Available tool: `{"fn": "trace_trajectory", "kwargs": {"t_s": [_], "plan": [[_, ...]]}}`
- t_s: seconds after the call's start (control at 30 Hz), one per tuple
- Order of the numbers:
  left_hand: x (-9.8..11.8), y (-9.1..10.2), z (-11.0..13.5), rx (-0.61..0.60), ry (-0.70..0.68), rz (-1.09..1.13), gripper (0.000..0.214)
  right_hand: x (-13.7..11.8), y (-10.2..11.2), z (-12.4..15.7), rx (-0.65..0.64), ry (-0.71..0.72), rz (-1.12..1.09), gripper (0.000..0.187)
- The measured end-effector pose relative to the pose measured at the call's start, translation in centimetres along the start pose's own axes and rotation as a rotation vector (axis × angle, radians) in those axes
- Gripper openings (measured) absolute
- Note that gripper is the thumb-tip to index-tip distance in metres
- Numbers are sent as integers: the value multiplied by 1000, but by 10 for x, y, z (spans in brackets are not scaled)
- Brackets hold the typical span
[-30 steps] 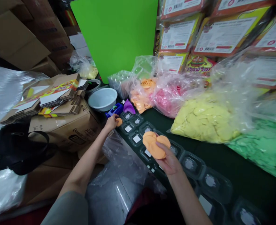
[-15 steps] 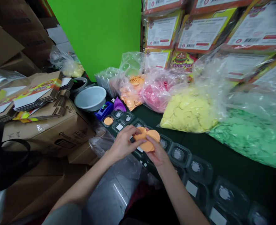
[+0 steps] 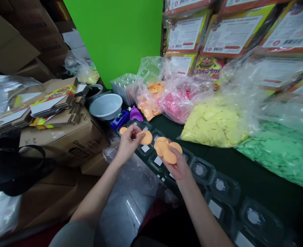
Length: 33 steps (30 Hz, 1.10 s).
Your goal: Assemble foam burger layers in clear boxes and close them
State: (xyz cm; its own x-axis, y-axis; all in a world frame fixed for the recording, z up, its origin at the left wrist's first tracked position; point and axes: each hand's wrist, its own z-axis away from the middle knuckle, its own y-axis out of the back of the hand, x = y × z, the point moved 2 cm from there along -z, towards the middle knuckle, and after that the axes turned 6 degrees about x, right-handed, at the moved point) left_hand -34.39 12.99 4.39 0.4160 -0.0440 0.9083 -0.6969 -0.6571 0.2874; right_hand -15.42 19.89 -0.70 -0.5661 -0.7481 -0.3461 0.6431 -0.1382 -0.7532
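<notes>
Between the thumb and fingers of my left hand [image 3: 128, 143] is a flat orange disc [image 3: 146, 137], held above the clear plastic containers. My right hand [image 3: 176, 166] grips several orange discs [image 3: 164, 149], fanned out and overlapping. Beneath and beside both hands runs a double row of clear plastic containers [image 3: 201, 170], some with a white label. An orange disc [image 3: 123, 130] lies in the far-left container, partly hidden behind my left hand.
A blue tape dispenser [image 3: 120, 119] and a light blue basin [image 3: 105, 107] stand at the far left end. Along the back lie bags of orange [image 3: 148, 106], pink [image 3: 176, 104], yellow [image 3: 213, 123] and green [image 3: 282, 154] pieces. Cardboard boxes [image 3: 61, 144] stand at the left.
My left hand has drawn away to the left from my right hand, taking one orange disc with it. The remaining discs stay fanned in my right hand. The view has shifted slightly.
</notes>
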Motion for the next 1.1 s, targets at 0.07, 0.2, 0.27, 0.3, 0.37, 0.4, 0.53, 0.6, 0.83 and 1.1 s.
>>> {"fn": "trace_trajectory", "kwargs": {"t_s": [0.07,0.2,0.27,0.3,0.37,0.4,0.53,0.6,0.83,1.1], "plan": [[-33,16,-24,52,22,-130,24,-2,-1,3,-5,1,8,36],[-91,26,-50,-25,84,-404,22,-3,2,6,-25,4,20,41],[-105,22,-51,-55,91,-441,23,-2,3,6,-28,2,17,42],[-109,19,-51,-66,91,-460,23,-2,4,6,-24,0,16,43],[-112,13,-48,-75,84,-501,23,-2,4,6,-17,-2,12,42],[-111,11,-48,-70,73,-522,21,-2,4,5,-16,-1,12,41],[-91,6,-41,9,-3,-589,21,-1,4,2,-27,8,34,41],[-68,1,-32,67,-67,-563,21,-1,4,1,-29,28,45,42],[13,-43,29,-238,-199,-260,21,3,1,3,-14,72,-2,44],[-5,-36,23,-96,60,40,23,-2,12,4,42,125,-4,43]]}}
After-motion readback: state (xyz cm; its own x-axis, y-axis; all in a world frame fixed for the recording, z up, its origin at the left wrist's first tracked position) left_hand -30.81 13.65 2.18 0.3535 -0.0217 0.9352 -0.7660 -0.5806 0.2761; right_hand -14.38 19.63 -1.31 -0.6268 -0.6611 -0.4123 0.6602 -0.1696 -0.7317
